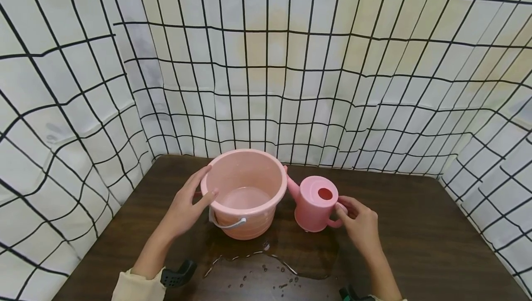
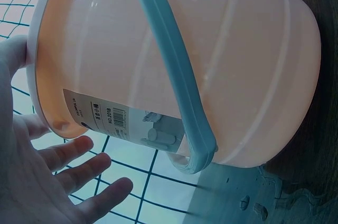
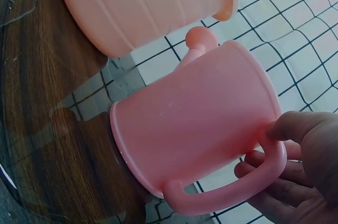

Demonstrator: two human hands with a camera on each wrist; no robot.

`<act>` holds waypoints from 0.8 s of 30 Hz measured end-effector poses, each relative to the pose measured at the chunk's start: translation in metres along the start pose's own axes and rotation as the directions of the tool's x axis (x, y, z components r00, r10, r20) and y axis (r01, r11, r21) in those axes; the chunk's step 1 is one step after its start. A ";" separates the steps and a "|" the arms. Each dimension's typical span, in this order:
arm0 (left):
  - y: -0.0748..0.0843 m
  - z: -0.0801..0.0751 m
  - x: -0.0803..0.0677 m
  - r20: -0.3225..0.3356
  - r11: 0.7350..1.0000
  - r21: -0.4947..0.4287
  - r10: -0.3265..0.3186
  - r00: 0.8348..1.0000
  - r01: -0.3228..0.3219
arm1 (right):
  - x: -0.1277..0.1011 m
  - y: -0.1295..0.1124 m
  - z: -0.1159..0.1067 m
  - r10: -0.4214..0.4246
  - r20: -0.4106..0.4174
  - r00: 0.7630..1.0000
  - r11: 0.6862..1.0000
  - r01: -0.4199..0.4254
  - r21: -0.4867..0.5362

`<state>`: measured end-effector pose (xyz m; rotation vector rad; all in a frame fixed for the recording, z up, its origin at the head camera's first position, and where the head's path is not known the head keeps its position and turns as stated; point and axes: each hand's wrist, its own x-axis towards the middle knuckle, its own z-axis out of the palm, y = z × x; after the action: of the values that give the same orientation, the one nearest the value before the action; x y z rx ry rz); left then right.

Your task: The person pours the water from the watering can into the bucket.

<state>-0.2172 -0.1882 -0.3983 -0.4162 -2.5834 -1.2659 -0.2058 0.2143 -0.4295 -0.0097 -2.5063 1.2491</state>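
The bucket (image 1: pixel 244 193) stands upright near the back middle of the dark wooden tabletop (image 1: pixel 436 245), with a shallow layer of water inside and its pale handle (image 1: pixel 226 221) folded down against the front wall. The left hand (image 1: pixel 187 206) rests against the bucket's left side; its thumb lies over the rim, and its fingers (image 2: pixel 79 150) are spread and nearly straight, gripping nothing. The watering can (image 1: pixel 314 204) stands upright just to the right of the bucket, spout toward it. The right hand (image 1: pixel 360 227) holds the can by its loop handle (image 3: pixel 248 184), thumb on top and fingers (image 3: pixel 253 160) curled under and through the loop. A puddle (image 1: pixel 270 264) lies on the tabletop in front of both containers. A grid-patterned cloth (image 1: pixel 266 61) encloses the tabletop.
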 end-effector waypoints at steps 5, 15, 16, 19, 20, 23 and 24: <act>0.000 -0.001 -0.001 -0.003 1.000 0.002 0.005 1.000 -0.005 | 0.000 0.001 0.002 -0.005 -0.016 1.000 1.000 0.004 -0.012; -0.003 0.001 0.000 0.001 1.000 0.000 0.018 1.000 -0.018 | -0.003 0.007 0.001 -0.033 -0.023 0.999 0.999 0.032 -0.027; -0.003 0.001 0.000 0.002 1.000 0.000 0.020 1.000 -0.020 | -0.003 0.007 0.001 -0.034 -0.026 0.999 0.999 0.033 -0.012; -0.003 0.001 0.001 0.004 1.000 -0.003 0.019 1.000 -0.019 | -0.002 0.009 0.002 -0.023 -0.024 0.999 0.999 0.024 0.048; -0.003 0.001 0.001 0.004 1.000 -0.006 0.019 1.000 -0.019 | -0.002 0.010 0.002 -0.016 -0.020 1.000 0.997 0.017 0.070; -0.002 0.000 0.001 0.006 1.000 -0.007 0.012 1.000 -0.012 | -0.001 0.011 0.003 0.009 -0.003 1.000 0.993 -0.009 0.114; -0.002 0.000 0.001 0.007 1.000 -0.007 0.010 1.000 -0.010 | -0.001 0.012 0.003 0.017 0.003 1.000 0.992 -0.017 0.122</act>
<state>-0.2189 -0.1895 -0.3999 -0.4349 -2.5805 -1.2733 -0.2078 0.2193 -0.4409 -0.0002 -2.4324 1.4072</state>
